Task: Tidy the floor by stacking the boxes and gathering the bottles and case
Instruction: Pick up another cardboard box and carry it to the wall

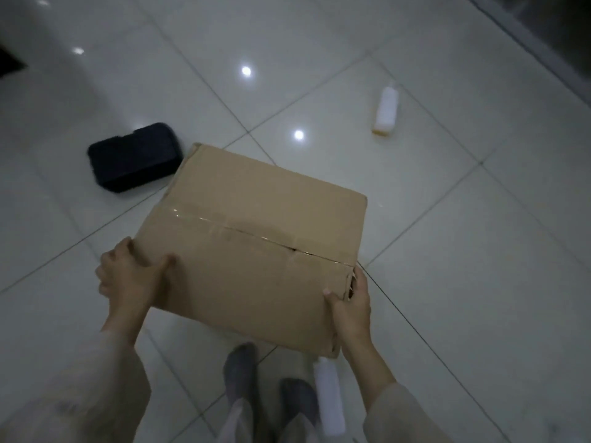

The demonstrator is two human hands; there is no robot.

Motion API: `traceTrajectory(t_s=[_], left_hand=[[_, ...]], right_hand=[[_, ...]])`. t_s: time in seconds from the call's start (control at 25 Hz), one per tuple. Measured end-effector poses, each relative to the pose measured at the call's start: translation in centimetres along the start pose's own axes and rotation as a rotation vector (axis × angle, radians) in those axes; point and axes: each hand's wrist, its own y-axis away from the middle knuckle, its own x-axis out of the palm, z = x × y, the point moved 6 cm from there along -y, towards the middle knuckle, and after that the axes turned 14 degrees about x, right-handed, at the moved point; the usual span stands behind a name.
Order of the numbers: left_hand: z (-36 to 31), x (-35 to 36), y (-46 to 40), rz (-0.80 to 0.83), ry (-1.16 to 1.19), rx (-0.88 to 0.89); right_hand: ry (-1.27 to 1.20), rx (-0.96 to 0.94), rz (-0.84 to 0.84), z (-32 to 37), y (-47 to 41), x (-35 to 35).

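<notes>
A person holds a cardboard box (252, 241) between both hands above the tiled floor (463, 251). The left hand (129, 276) grasps the box's near left corner, thumb on top, fingers curled round the side. The right hand (351, 310) grasps the near right edge, thumb on top, fingers wrapped down the torn side. The top seam is taped. A black case (134, 156) lies on the floor just beyond the box's far left corner. One white bottle (386, 108) lies well apart to the far right; another bottle (329, 396) lies by the person's right foot (299, 399), under the box's near corner
</notes>
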Motion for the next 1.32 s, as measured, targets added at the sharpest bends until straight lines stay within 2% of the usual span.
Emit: traceTrajectory(t_s=[0.24,0.36,0.52,0.64,0.76,0.92,1.16,1.32], left_hand=[[13.5,-10.8,11.3,-0.31,0.162,-0.366],[19.9,-13.8,18.4,-0.419,0.281,-0.56],[27.0,-16.9,28.2,-0.633,0.438,-0.785],[31.9,-17.9,35.7,-0.76,0.538,-0.992],[36.6,-17.1,42.2,-0.857,0.645,-1.085],[42.4,-14.4,49.8,-0.857,0.751,-1.2],[47.2,-9.2,56.1,-0.95,1.031,-1.249],[50.6,-5.5,59.3,-0.973,1.098,-1.304]], right_hand=[[0.29,-0.2,0.328,2.6,8.2,9.3],[0.438,-0.299,0.452,2.6,13.1,13.5],[0.65,-0.406,0.648,0.3,20.3,20.6],[0.804,-0.486,0.782,-3.8,26.3,26.1],[0.927,-0.559,0.893,-8.9,31.4,30.2],[1.081,-0.617,1.007,-15.8,36.7,34.5],[1.304,-0.671,1.079,-25.7,40.2,39.4],[1.421,-0.69,1.105,-31.2,40.4,41.9]])
